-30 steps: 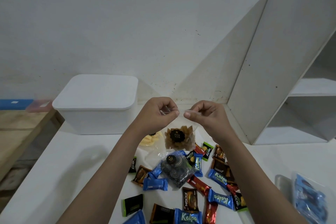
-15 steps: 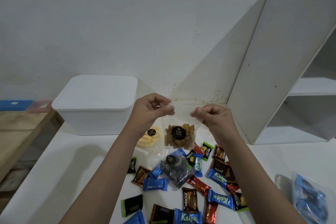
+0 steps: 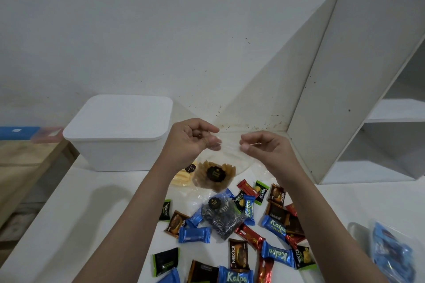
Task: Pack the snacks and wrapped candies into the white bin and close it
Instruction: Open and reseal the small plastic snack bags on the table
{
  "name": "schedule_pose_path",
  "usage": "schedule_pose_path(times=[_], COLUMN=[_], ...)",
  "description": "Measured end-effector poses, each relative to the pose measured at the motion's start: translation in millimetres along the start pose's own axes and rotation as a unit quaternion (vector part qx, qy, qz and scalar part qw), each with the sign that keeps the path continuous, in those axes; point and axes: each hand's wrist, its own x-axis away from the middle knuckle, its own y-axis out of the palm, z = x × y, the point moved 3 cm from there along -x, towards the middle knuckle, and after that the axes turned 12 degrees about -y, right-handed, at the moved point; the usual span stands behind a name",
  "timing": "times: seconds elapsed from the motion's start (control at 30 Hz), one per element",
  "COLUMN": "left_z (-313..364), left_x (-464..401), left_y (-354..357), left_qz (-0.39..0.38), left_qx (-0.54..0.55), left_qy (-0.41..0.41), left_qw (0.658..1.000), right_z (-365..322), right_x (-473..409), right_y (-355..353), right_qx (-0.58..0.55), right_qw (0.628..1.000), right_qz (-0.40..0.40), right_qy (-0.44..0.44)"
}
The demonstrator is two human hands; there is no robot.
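Observation:
My left hand point(image 3: 192, 139) and my right hand point(image 3: 264, 148) each pinch a top corner of a clear snack bag point(image 3: 215, 176) of brown crisps with a black round label, held up over the table. The white bin point(image 3: 119, 135) stands at the back left with its lid on. Behind the held bag lies a bag of pale yellow snacks point(image 3: 184, 176). A clear bag of black-and-white swirl cookies point(image 3: 222, 217) lies among several wrapped candies point(image 3: 276, 253) in blue, red, black and brown wrappers on the white table point(image 3: 76, 225).
A white shelf unit point(image 3: 368, 89) leans against the wall at the right. A clear bag with blue packets point(image 3: 391, 253) lies at the table's right edge. A wooden surface point(image 3: 20, 161) sits left of the table, lower down.
My hands have moved apart and risen slightly, spreading the top of the clear crisp bag between them. The bin and the candies have not moved.

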Motion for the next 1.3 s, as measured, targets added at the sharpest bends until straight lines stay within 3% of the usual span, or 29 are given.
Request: schedule_pose_path(times=[0.1,0.2,0.3,0.43,0.5,0.63,0.93,1.17,1.3], left_z=[-2,-3,-10,-25,-32,-37,-44,-43,-45], left_x=[-2,-2,-3,-3,-2,5,4,5,6], left_y=[6,7,9,7,9,28,32,32,32], left_qz=[-0.008,-0.009,0.012,0.161,0.132,-0.023,-0.035,-0.049,-0.065], left_qx=[-0.070,-0.065,-0.064,-0.150,-0.119,-0.070,-0.003,-0.002,-0.008], left_qy=[-0.009,-0.007,-0.018,-0.082,-0.157,-0.278,-0.215,-0.147,-0.139], left_qw=[0.997,0.998,0.998,0.972,0.971,0.958,0.976,0.988,0.988], right_z=[-6,-5,-3,7,12,17,15,27,26], right_x=[-2,-4,-3,-1,2,9,18,20,20], right_y=[6,15,17,13,12,18,23,27,27], right_qx=[0.065,0.133,0.110,0.062,0.053,0.054,-0.027,-0.115,-0.128], right_qw=[0.993,0.979,0.981,0.988,0.987,0.984,0.983,0.955,0.954], right_qz=[-0.092,-0.150,-0.144,-0.063,-0.029,-0.028,0.022,0.040,0.039], right_qy=[0.023,0.045,0.067,0.126,0.150,0.167,0.182,0.272,0.268])
